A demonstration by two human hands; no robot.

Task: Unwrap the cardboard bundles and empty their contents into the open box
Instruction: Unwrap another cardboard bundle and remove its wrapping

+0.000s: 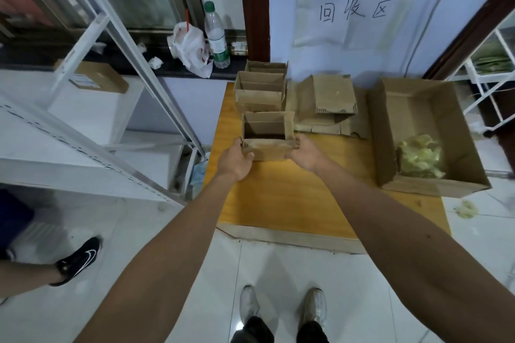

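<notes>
The cardboard bundle (266, 135) is near the table's (292, 198) left edge. The left hand (235, 160) and right hand (305, 154) grip its two sides. More bundles (259, 92) stand behind it. The open box (429, 108) at the right edge holds yellow bags (420, 157).

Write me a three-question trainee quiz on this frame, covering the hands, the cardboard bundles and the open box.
1. True or false: the left hand and the right hand both hold the nearest cardboard bundle.
2. Multiple choice: what lies in the open box? A) scissors B) yellowish-green pieces C) a roll of tape
3. Fill in: the flattened cardboard lies between the rear bundles and the ____.

Key: 1 true; 2 B; 3 open box.
</notes>
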